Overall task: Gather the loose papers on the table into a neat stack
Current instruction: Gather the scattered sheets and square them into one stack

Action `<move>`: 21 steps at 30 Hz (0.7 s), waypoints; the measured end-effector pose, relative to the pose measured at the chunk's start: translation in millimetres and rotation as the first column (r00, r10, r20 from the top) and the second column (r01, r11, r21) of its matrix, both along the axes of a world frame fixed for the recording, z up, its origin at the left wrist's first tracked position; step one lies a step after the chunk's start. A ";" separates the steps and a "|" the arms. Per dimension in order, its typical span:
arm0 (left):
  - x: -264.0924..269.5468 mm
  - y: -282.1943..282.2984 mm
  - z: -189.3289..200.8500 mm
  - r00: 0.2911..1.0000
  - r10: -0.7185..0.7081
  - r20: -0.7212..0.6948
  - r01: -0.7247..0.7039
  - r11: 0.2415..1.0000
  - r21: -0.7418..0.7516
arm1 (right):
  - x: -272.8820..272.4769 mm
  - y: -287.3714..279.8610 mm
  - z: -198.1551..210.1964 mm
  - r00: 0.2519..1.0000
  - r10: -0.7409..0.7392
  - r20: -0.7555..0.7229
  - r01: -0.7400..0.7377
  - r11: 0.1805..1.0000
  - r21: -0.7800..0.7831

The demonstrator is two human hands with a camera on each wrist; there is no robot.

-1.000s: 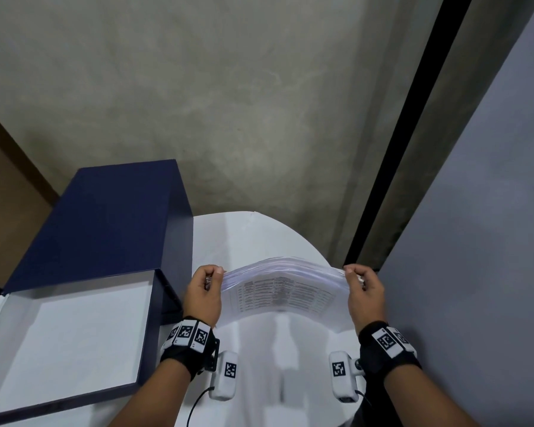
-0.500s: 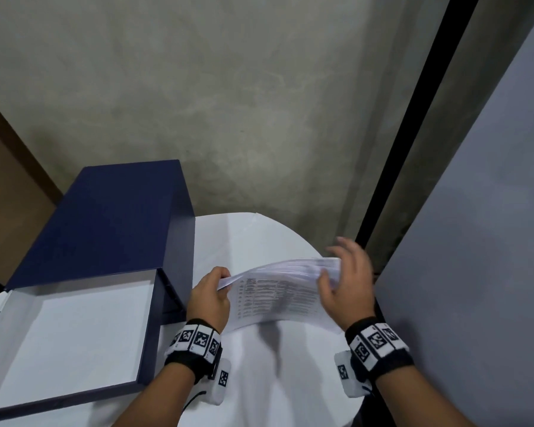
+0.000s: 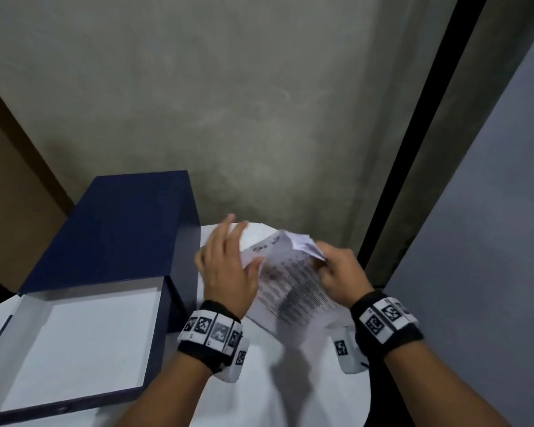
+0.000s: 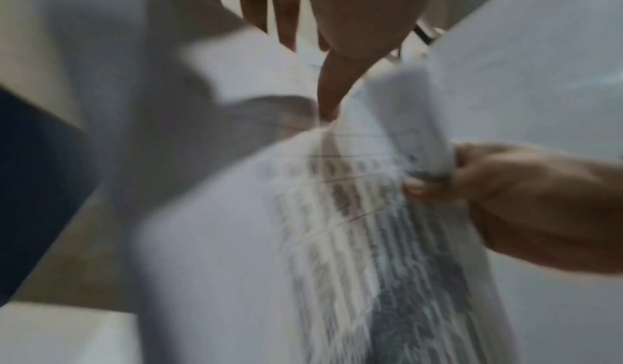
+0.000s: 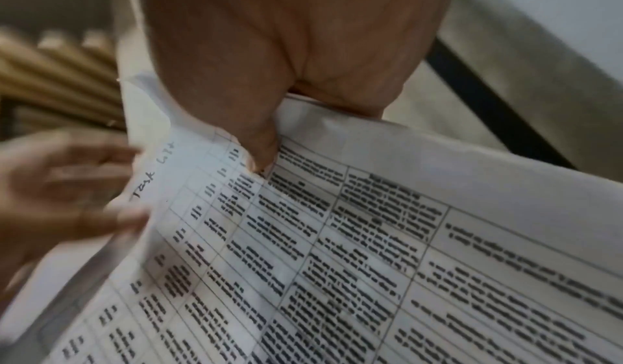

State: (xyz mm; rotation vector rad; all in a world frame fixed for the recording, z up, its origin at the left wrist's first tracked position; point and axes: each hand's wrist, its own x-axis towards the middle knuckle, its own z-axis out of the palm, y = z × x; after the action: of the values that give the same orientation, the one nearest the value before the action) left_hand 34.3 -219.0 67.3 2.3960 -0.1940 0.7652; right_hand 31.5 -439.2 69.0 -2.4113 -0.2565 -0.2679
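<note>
- My right hand (image 3: 336, 272) pinches the far corner of the papers (image 3: 290, 291), thumb on the printed face, and holds the sheaf tilted above the white desk (image 3: 259, 389), clear of its surface.
- My left hand (image 3: 225, 266) lies flat and open against the left edge, fingers straight and gripping nothing.
- The pinched corner is curled and creased; a harder squeeze could, I judge, crush it further.
- With only one corner held, the lower sheets could fan apart and slide onto the desk, undoing the squared edges.
- A hard pat from my left hand could buckle the sheaf rather than align it.
- The open navy box (image 3: 111, 257) stands just left of my hands; a wide swing might knock it.
- The top sheet is a printed table, too small and blurred to read.
- Handwriting near its corner (image 5: 153, 172) appears to say "Task List"; the second word is unclear.
- I can see no brand or logo.
</note>
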 end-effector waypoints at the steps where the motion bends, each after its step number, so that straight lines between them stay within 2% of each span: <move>1: 0.6 5.8 1.1 0.997 0.049 -0.056 -0.054 0.994 -0.094 | -1.0 -8.2 4.9 0.999 -0.037 -0.020 0.038 0.994 0.101; 3: 7.8 16.2 -1.2 0.984 0.029 -0.175 -0.088 0.936 -0.341 | -3.5 -22.4 14.8 0.990 -0.051 -0.130 0.090 0.945 0.314; 4: 12.1 19.2 -2.1 0.972 -0.064 -0.228 -0.058 0.869 -0.491 | -5.1 -26.5 18.4 0.983 -0.032 -0.181 0.104 0.908 0.407; 5: 16.0 20.7 -1.8 0.943 -0.218 -0.251 -0.001 0.753 -0.658 | -5.7 -28.2 20.1 0.977 -0.008 -0.211 0.112 0.868 0.483; 6: 19.6 20.6 -1.5 0.887 -0.392 -0.245 0.047 0.604 -0.795 | -6.2 -27.4 20.7 0.975 0.014 -0.220 0.111 0.831 0.545; 7: 22.5 20.3 -1.0 0.826 -0.517 -0.224 0.067 0.485 -0.872 | -6.3 -24.8 20.0 0.976 0.031 -0.215 0.106 0.796 0.597; 8: 22.1 18.9 1.8 0.792 -0.574 -0.210 0.068 0.424 -0.903 | -6.9 -21.2 18.2 0.978 0.032 -0.204 0.107 0.765 0.635; 9: 21.1 17.3 3.1 0.790 -0.576 -0.209 0.079 0.434 -0.898 | -7.8 -16.9 16.1 0.982 0.023 -0.185 0.108 0.739 0.665; 11: 17.1 13.8 2.0 0.829 -0.517 -0.214 0.097 0.509 -0.855 | -10.1 -10.9 8.0 0.987 -0.024 -0.157 0.129 0.695 0.708; 13: 11.7 11.8 -10.3 0.853 -0.470 -0.227 0.102 0.577 -0.810 | -14.8 -5.3 -7.2 0.979 -0.081 -0.189 0.195 0.660 0.726; 15: 4.2 10.2 -24.3 0.872 -0.409 -0.269 0.081 0.662 -0.745 | -21.4 -0.3 -26.8 0.968 -0.090 -0.234 0.233 0.669 0.706; 16: 1.0 9.1 -30.4 0.880 -0.379 -0.285 0.064 0.690 -0.721 | -25.0 1.5 -36.9 0.962 -0.106 -0.251 0.251 0.702 0.667; 18: -2.0 8.0 -38.6 0.886 -0.344 -0.312 0.017 0.696 -0.718 | -31.1 5.7 -49.1 0.954 -0.123 -0.272 0.270 0.747 0.608; 21: 1.8 8.2 -41.3 0.889 -0.320 -0.328 -0.023 0.685 -0.729 | -31.7 11.5 -53.9 0.955 -0.174 -0.241 0.290 0.724 0.626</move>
State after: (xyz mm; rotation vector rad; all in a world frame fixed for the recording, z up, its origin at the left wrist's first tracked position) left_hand 36.1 -210.7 26.0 1.6846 0.0875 0.1382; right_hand -0.2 -427.7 15.1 -1.7329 0.2048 -0.2191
